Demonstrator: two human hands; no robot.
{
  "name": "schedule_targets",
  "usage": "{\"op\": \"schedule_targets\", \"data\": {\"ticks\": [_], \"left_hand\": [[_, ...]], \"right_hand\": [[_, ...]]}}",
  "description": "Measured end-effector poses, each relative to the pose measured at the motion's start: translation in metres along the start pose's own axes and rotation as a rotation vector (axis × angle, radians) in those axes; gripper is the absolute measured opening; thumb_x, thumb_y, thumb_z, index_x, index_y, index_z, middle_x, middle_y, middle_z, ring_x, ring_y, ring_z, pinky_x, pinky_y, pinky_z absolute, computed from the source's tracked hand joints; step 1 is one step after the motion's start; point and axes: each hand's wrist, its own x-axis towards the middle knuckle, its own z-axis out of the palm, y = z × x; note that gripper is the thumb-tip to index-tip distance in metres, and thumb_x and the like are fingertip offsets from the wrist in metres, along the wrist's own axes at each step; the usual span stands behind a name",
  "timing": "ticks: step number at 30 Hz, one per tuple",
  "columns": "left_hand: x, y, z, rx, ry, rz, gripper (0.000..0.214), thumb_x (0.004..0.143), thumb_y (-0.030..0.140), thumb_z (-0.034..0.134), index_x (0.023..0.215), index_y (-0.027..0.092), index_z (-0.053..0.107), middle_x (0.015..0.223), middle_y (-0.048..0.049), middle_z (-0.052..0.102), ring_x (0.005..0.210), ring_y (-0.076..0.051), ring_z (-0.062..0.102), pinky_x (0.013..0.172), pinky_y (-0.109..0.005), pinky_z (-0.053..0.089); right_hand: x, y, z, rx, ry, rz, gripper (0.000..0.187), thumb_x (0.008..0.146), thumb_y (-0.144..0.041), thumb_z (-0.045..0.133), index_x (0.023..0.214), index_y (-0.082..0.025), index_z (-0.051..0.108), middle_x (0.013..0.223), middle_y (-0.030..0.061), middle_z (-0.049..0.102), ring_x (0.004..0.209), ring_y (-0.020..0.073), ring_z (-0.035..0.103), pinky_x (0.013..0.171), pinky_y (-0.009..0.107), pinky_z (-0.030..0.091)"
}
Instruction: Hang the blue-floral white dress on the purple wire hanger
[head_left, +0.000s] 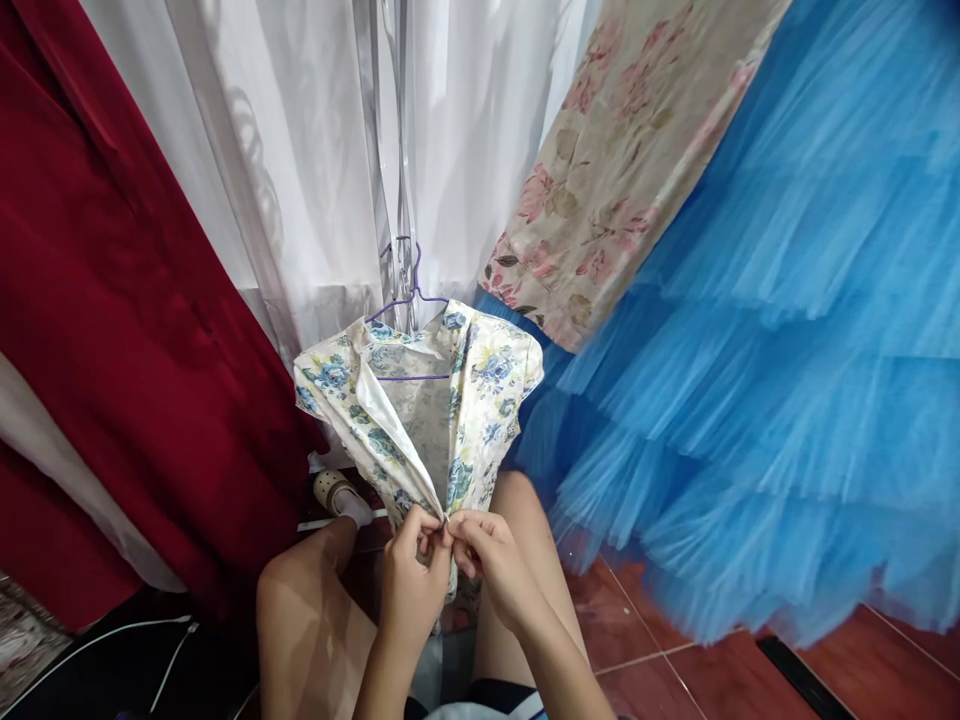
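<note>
A white dress with blue flowers [487, 375] hangs on a thin purple hanger [415, 293] in front of my knees. Its front gapes open at the top, so the hanger's lower bar and the inside of the back show through. Lower down, where the two front edges meet, my left hand [416, 570] pinches the left edge. Close against it, my right hand [487, 555] pinches the right edge at the same spot. The fingertips of both hands nearly touch. Any small fastener between them is hidden by the fingers.
White curtains [307, 150] hang behind, with a dark red drape [135, 300] on the left. On the right hang a pink-flowered cloth [577, 190] and a tiered blue tulle skirt [750, 370]. Red tiles [637, 640] cover the floor. Near my leg is a beige clog [330, 490].
</note>
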Motion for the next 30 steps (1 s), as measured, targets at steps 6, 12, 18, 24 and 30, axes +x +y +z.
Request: {"op": "schedule_targets", "data": {"ticks": [6,12,18,24,30], "left_hand": [[-0.001,0.004,0.005,0.02,-0.006,-0.044,0.01,0.081,0.014,0.049,0.075,0.021,0.046,0.061,0.0044,0.041,0.056,-0.012,0.041,0.057,-0.022,0.032],[0.005,0.001,0.015,0.057,0.012,-0.086,0.01,0.077,0.012,0.049,0.074,0.021,0.046,0.057,0.0054,0.038,0.053,-0.012,0.04,0.056,-0.022,0.03],[0.004,-0.022,0.013,-0.014,-0.033,-0.113,0.007,0.083,0.014,0.048,0.081,0.021,0.048,0.065,0.003,0.051,0.059,-0.014,0.051,0.058,-0.023,0.037],[0.062,0.013,-0.061,0.044,0.026,0.183,0.012,0.094,0.024,0.05,0.103,0.021,0.057,0.097,-0.0046,0.064,0.09,-0.018,0.061,0.083,-0.029,0.047],[0.178,0.09,-0.097,0.214,0.115,0.662,0.03,0.095,0.023,0.049,0.123,0.023,0.06,0.125,-0.008,0.059,0.103,-0.019,0.058,0.085,-0.03,0.047]], "right_hand": [[0.035,-0.045,0.0,0.125,-0.035,-0.034,0.022,0.076,-0.033,0.056,0.067,-0.014,0.064,0.041,-0.0077,0.036,0.04,0.0061,0.022,0.044,0.025,0.013],[0.13,-0.139,0.012,0.049,-0.062,-0.144,0.012,0.069,-0.026,0.059,0.065,-0.014,0.061,0.04,-0.0089,0.033,0.037,0.0053,0.017,0.04,0.024,0.009],[0.171,-0.178,0.035,0.016,-0.049,-0.232,0.014,0.068,-0.025,0.056,0.066,-0.014,0.062,0.044,-0.0061,0.041,0.038,0.0055,0.019,0.04,0.025,0.008],[0.145,-0.151,0.033,-0.029,-0.04,-0.347,0.016,0.069,-0.026,0.057,0.061,-0.015,0.065,0.041,-0.0059,0.041,0.041,0.0075,0.029,0.043,0.024,0.017],[0.134,-0.15,0.024,-0.097,-0.045,-0.509,0.02,0.074,-0.025,0.055,0.059,-0.016,0.064,0.041,-0.0072,0.037,0.042,0.0079,0.03,0.046,0.024,0.022]]}}
